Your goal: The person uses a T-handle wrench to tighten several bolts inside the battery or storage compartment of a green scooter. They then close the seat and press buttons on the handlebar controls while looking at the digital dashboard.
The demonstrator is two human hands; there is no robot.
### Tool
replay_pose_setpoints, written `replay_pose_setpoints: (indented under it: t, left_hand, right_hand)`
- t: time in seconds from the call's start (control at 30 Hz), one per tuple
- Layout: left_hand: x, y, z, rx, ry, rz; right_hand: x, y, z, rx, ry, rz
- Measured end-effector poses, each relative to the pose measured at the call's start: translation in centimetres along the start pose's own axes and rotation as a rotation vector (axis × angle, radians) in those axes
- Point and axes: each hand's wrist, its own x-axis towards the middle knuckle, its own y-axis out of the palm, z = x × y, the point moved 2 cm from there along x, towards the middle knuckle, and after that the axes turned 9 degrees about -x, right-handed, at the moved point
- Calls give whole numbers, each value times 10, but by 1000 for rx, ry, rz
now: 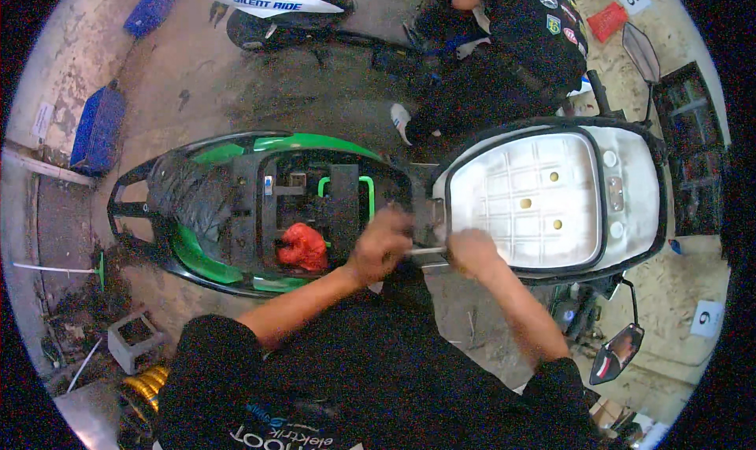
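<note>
A green and black scooter lies across the view, its seat tipped open toward the right. The seat's pale ribbed underside faces me. My left hand hovers by the right end of the open compartment under the seat, its fingers smeared by motion. At the near edge of the seat's hinge end, my right hand is closed on a thin light-coloured rod. The rod points left toward my left hand; I cannot tell whether that hand touches it. A crumpled red cloth or bag lies in the compartment.
A co-worker in dark clothes crouches just beyond the scooter, near another white scooter. Mirrors stick out at the right. Blue bins stand along the left wall, and a hollow grey block sits near left.
</note>
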Motion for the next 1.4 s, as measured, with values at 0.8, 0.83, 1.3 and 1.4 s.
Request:
replay_pose_setpoints:
  t: [0.8, 0.83, 1.3, 1.4]
  left_hand:
    - [-50, 116, 2, -188, -265, 885]
    - [-48, 118, -1, -71, -117, 1104]
    - [26, -3, 25, -207, -506, -191]
    - [61, 24, 46, -561, -799, -239]
  right_hand:
    - [17, -80, 66, 638, -463, -868]
    - [30, -78, 73, 528, -510, -859]
    - [-13, 69, 20, 2357, 626, -305]
    - [-29, 78, 45, 2453, 173, -115]
